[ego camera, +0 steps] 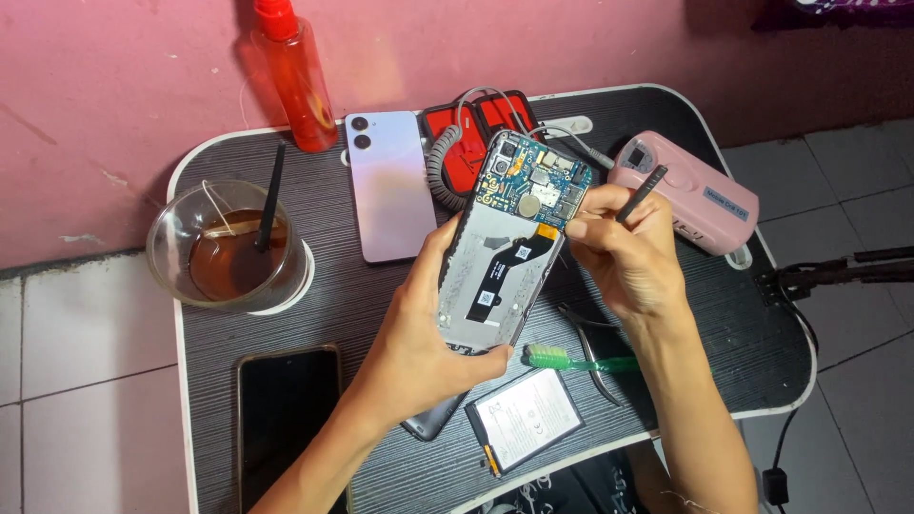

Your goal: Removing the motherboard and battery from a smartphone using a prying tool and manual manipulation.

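A dark, wood-grained folding table [314, 314] with a pale rim stands against a pink wall [124, 86] on a tiled floor. Above its middle, a person's left hand [419, 333] clamps an opened phone [509, 247] by its near end and left edge, tilting it so the exposed circuit board faces up at the far end. The right hand [624, 252] closes on the phone's right edge, its fingers pinched together around a thin black tool [641, 193] that points up and to the right.

A glass bowl [228, 247] of brown liquid sits at the far left with a dark stick leaning in it. A pink device [685, 195] lies far right, just beyond the right hand. A lilac phone [388, 186] lies face down left of the opened one, near a red spray bottle [297, 81]. A black phone [286, 409] rests near left. A loose battery [524, 419] lies at the near edge, beneath the hands, beside a green toothbrush [581, 361] and metal tweezers [595, 357].
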